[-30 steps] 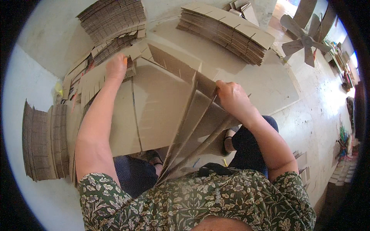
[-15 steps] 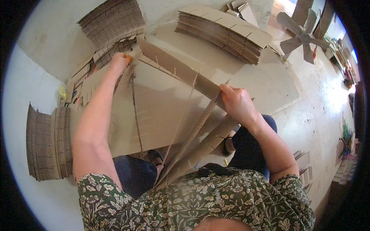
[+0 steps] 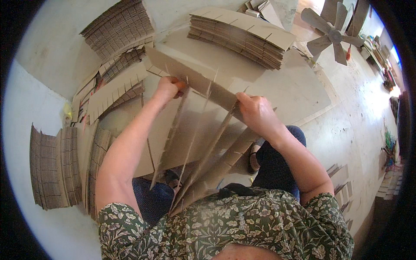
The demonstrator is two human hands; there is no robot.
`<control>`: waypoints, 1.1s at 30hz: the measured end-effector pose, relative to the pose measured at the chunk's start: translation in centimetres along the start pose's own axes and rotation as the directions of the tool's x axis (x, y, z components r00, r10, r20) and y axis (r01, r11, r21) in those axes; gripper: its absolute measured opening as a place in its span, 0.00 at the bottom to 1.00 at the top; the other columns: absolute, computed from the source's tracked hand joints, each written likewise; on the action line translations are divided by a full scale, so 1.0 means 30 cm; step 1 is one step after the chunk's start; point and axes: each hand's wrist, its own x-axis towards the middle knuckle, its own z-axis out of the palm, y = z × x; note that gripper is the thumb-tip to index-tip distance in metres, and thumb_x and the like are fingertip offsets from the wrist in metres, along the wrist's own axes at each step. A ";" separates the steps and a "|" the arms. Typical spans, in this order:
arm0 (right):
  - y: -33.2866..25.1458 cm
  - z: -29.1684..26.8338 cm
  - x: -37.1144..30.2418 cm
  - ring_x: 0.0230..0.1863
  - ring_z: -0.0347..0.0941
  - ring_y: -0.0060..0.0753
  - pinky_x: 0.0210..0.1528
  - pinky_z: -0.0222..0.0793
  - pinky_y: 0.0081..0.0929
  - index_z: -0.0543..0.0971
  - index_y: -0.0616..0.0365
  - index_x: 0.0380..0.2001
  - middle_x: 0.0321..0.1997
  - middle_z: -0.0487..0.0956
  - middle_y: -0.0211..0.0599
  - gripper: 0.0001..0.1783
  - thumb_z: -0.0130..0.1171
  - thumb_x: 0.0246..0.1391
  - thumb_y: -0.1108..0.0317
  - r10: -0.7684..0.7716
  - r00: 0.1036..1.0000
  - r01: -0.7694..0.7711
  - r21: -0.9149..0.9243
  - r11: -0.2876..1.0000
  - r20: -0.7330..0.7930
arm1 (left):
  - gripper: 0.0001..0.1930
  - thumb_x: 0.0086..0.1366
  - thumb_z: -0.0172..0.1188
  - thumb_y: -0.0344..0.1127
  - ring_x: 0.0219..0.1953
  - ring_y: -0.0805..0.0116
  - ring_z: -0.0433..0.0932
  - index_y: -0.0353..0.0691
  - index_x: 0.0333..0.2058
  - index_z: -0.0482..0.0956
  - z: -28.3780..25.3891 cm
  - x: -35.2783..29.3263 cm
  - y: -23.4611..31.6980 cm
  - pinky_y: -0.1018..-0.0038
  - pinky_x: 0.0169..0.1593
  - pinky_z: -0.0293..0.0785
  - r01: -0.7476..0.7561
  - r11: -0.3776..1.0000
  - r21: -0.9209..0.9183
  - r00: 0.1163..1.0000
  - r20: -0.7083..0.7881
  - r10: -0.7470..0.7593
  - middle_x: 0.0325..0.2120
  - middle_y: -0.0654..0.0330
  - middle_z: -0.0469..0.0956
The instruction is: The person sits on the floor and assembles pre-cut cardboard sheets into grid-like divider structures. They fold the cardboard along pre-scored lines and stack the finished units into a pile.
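A long brown cardboard strip [image 3: 197, 82] slants from upper left toward my right hand, with several slotted cardboard strips crossing it and running down toward my lap. My right hand [image 3: 258, 110] is closed on the long strip near its right end, where a crossing strip [image 3: 219, 138] meets it. My left hand [image 3: 171, 88] pinches the upper end of another narrow cardboard strip [image 3: 170, 132], right beside the long strip's edge. That strip hangs down to my left knee. Whether it sits inside a slot cannot be made out.
Stacks of slotted cardboard stand at the upper left [image 3: 117, 30], beyond my hands [image 3: 236, 37] and at the far left [image 3: 54, 167]. Slotted pieces [image 3: 117, 89] lie left of my left hand. A fan [image 3: 333, 37] stands at the upper right.
My left hand has come right and slightly nearer, bringing a cardboard strip from the pile to the long strip. My right hand keeps its grip. The view has shifted slightly.
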 end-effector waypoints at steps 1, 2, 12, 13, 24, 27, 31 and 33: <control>-0.012 -0.001 0.005 0.29 0.73 0.59 0.31 0.69 0.48 0.70 0.60 0.30 0.24 0.76 0.52 0.05 0.49 0.47 0.75 0.025 0.999 -0.024 -0.021 0.999 0.038 | 0.13 0.60 0.60 0.37 0.31 0.69 0.77 0.31 0.36 0.79 -0.007 -0.003 0.003 0.72 0.35 0.73 0.008 1.000 0.000 0.999 -0.044 -0.008 0.28 0.59 0.79; -0.028 -0.007 0.011 0.29 0.73 0.59 0.31 0.69 0.48 0.70 0.60 0.30 0.24 0.76 0.53 0.04 0.49 0.47 0.75 0.050 0.996 -0.047 -0.043 0.998 0.075 | 0.13 0.59 0.60 0.37 0.31 0.68 0.77 0.31 0.36 0.79 -0.011 0.002 -0.011 0.71 0.36 0.72 -0.016 0.999 0.032 0.998 -0.053 0.017 0.28 0.58 0.80; -0.029 0.007 0.011 0.29 0.73 0.60 0.30 0.69 0.49 0.70 0.60 0.29 0.23 0.76 0.53 0.04 0.51 0.46 0.75 0.011 0.996 -0.005 -0.069 0.998 0.090 | 0.12 0.58 0.61 0.36 0.29 0.66 0.77 0.30 0.34 0.78 -0.028 0.002 -0.052 0.69 0.35 0.72 -0.275 0.888 0.370 0.939 -0.096 0.331 0.25 0.53 0.79; -0.030 0.007 0.011 0.29 0.73 0.60 0.30 0.69 0.49 0.70 0.60 0.29 0.23 0.76 0.54 0.04 0.51 0.46 0.75 0.023 0.996 -0.017 -0.065 0.998 0.087 | 0.12 0.59 0.61 0.35 0.30 0.67 0.77 0.30 0.36 0.78 -0.034 -0.023 -0.024 0.70 0.36 0.72 -0.264 0.907 0.329 0.957 -0.024 0.288 0.27 0.53 0.80; -0.046 -0.002 0.014 0.29 0.74 0.59 0.30 0.69 0.49 0.70 0.60 0.29 0.23 0.75 0.53 0.04 0.50 0.46 0.75 0.029 0.995 -0.023 -0.068 0.997 0.098 | 0.10 0.62 0.58 0.36 0.28 0.75 0.74 0.33 0.35 0.78 -0.047 -0.065 -0.054 0.77 0.32 0.72 -0.097 0.994 -0.056 0.994 0.046 0.100 0.27 0.63 0.78; -0.033 0.011 0.006 0.29 0.74 0.59 0.30 0.70 0.49 0.70 0.60 0.29 0.24 0.76 0.52 0.04 0.50 0.46 0.75 0.027 0.996 -0.021 -0.073 0.997 0.079 | 0.10 0.62 0.58 0.36 0.27 0.75 0.74 0.33 0.35 0.78 -0.057 -0.076 -0.015 0.77 0.33 0.72 -0.083 0.995 0.049 0.992 0.101 0.078 0.26 0.63 0.77; -0.059 0.013 0.020 0.30 0.74 0.59 0.31 0.69 0.49 0.71 0.61 0.28 0.24 0.76 0.53 0.04 0.49 0.46 0.75 0.030 0.987 -0.011 -0.116 0.993 0.160 | 0.10 0.62 0.58 0.37 0.27 0.76 0.74 0.34 0.34 0.78 -0.034 -0.076 -0.054 0.79 0.32 0.71 -0.166 0.985 -0.056 0.974 0.147 0.172 0.26 0.63 0.77; -0.052 0.016 0.029 0.30 0.74 0.60 0.31 0.69 0.50 0.72 0.61 0.28 0.24 0.76 0.53 0.03 0.49 0.47 0.75 0.024 0.988 -0.009 -0.098 0.995 0.153 | 0.12 0.62 0.58 0.39 0.27 0.75 0.75 0.34 0.34 0.78 -0.049 -0.076 -0.069 0.77 0.33 0.71 -0.144 0.988 -0.059 0.985 0.085 0.148 0.26 0.61 0.78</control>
